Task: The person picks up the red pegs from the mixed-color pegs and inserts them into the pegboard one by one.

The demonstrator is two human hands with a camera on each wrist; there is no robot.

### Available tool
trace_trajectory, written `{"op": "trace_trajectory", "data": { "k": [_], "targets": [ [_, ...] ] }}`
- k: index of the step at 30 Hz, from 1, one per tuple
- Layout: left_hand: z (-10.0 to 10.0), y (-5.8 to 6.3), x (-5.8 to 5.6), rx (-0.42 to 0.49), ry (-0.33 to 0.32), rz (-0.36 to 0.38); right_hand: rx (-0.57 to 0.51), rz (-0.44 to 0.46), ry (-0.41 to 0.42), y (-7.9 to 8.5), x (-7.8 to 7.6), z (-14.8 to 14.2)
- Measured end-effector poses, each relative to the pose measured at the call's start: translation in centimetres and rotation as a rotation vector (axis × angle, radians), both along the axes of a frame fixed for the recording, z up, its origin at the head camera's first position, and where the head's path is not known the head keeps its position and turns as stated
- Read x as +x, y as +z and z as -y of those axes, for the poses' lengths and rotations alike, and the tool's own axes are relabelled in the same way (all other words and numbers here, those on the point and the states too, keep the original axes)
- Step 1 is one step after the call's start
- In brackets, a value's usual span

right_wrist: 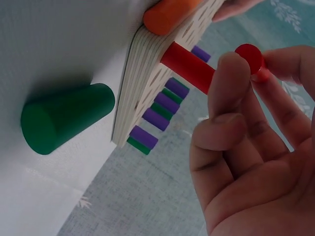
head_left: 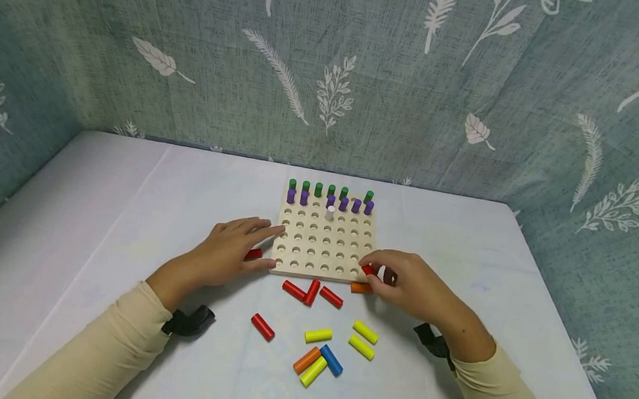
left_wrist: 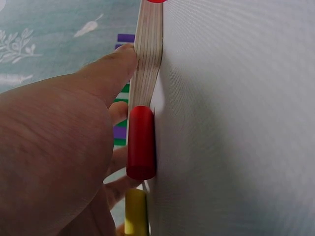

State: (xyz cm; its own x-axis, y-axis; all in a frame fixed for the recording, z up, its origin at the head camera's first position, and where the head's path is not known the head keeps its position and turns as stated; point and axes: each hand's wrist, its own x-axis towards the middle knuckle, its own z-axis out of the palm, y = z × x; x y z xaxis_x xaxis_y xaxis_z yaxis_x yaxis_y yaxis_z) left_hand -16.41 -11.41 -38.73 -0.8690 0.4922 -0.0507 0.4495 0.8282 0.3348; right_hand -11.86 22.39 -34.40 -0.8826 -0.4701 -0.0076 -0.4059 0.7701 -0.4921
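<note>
A pale wooden pegboard lies on the table, with rows of round holes. My right hand pinches a red peg whose far end meets the board's near right corner. A second red peg shows its round end between the same hand's fingers. My left hand lies at the board's left side, fingers stretched, index fingertip and thumb tip at its edge. Beside that hand a red peg lies on the table, partly covered by it in the head view.
Green pegs and purple pegs stand in the far rows, a white peg before them. Loose red, yellow, orange and blue pegs lie nearer. A green peg lies right of the board.
</note>
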Motion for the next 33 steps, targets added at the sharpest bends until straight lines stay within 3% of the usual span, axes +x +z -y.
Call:
{"op": "trace_trajectory", "data": {
  "k": [19,33],
  "targets": [
    [0.0,-0.1,-0.1,0.004,-0.005,-0.004,-0.054,-0.080,-0.034,-0.6,-0.1,0.2],
    [0.1,-0.2,-0.2,0.003,-0.001,0.001,0.012,-0.060,-0.040,-1.3,-0.5,0.4]
  ]
}}
